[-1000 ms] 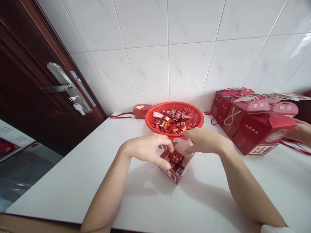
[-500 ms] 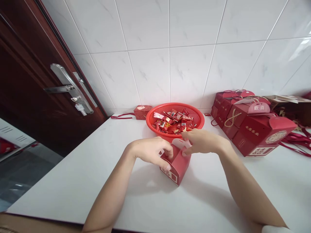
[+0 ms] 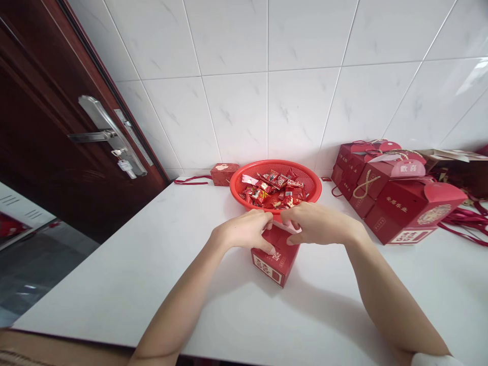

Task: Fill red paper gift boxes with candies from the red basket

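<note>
A small red box (image 3: 275, 263) with a white printed panel stands on the white table in front of the basket. My left hand (image 3: 249, 231) is on its left side, thumb on the top panel and fingers curled at the far edge. At its right far side, my right hand (image 3: 318, 223) has thumb and fingers closed round a pale-lined flap. Both hands grip parts of the box; some fingertips are hidden. Just behind is a red plastic basket (image 3: 237, 193) holding several wrapped candies (image 3: 280, 182).
Several larger red boxes (image 3: 396, 206) with cord handles stand at the right, beside red ribbons (image 3: 467, 221) and an open carton (image 3: 457, 170). A small red box (image 3: 223, 174) and a ribbon lie left of the basket. A dark door (image 3: 49, 101) is at far left.
The top panel of the small box now lies folded down, with its printing showing. My left hand has moved slightly right and farther away, its thumb now on that panel.
</note>
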The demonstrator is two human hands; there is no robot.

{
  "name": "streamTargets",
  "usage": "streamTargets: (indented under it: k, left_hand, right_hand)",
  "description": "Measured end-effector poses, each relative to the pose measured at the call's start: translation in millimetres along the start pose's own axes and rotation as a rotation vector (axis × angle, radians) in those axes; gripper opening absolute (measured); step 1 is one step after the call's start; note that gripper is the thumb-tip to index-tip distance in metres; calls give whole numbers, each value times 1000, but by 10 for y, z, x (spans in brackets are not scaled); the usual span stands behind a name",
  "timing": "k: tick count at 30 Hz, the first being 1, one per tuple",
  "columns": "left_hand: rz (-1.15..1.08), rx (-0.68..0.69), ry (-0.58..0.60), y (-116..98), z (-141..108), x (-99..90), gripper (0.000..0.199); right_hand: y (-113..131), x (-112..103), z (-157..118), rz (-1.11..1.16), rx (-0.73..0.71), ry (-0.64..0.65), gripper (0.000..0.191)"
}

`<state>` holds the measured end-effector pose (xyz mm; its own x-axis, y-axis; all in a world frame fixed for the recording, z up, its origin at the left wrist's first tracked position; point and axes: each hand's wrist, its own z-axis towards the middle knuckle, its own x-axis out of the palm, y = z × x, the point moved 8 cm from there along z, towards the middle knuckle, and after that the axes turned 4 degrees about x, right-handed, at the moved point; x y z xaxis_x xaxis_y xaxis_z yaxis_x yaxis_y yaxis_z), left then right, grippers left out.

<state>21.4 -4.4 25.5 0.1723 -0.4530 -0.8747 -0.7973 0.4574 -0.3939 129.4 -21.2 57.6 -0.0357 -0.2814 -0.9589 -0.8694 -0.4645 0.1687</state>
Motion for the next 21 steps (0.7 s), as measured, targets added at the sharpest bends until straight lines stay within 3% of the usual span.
streamTargets:
  k: [6, 13, 17, 21]
  left_hand:
    - [-61, -53, -12, 45, -22, -3, 63]
    - [-179, 88, 52, -104, 59, 104, 41]
    - [-208, 96, 8, -163, 159, 196, 43]
    - [-114, 45, -74, -165, 228, 268, 50]
  right_hand:
    - [66, 140, 24, 7, -62, 105, 11]
    - [160, 165, 16, 49, -85, 149, 11]
    - [-49, 48, -59, 38, 29, 116, 9]
    - [-244, -46, -190, 61, 142, 28, 19]
